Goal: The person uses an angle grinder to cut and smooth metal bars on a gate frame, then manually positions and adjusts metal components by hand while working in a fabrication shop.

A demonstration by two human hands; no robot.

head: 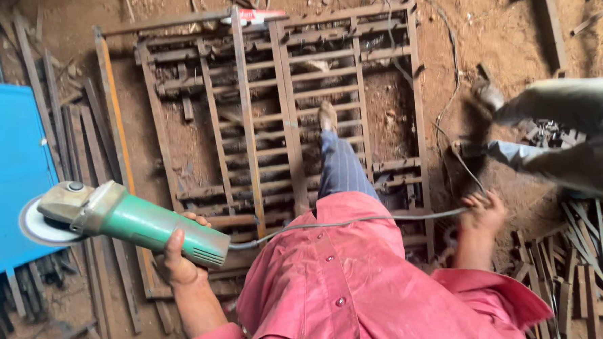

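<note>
Clearly, not everything can be seen well. The person's red shirt (347, 283) covers the lower middle of the view and hides the body and one leg; only one leg in blue trousers (342, 168) and a foot (327, 115) show, standing on the rusty metal gate frame (285, 109). At the right edge another person (564, 138) is blurred and cut off, so only grey trousers and a shoe can be made out.

The left hand (176, 253) is closed around the body of a green angle grinder (134, 224), which is held out to the left, above the ground, with its disc (39, 225) near the blue panel (10, 175). The right hand (483, 212) is curled on the grey power cable (344, 222), which runs from the grinder across the shirt and on over the dirt.

The ground is brown packed dirt (499, 32). The gate frame lies flat on it, and loose rusty steel bars (90, 131) lie beside its left side. A heap of short metal offcuts (576, 259) lies at the lower right.

Bare dirt shows only at the top right; the blue panel closes the left side.
</note>
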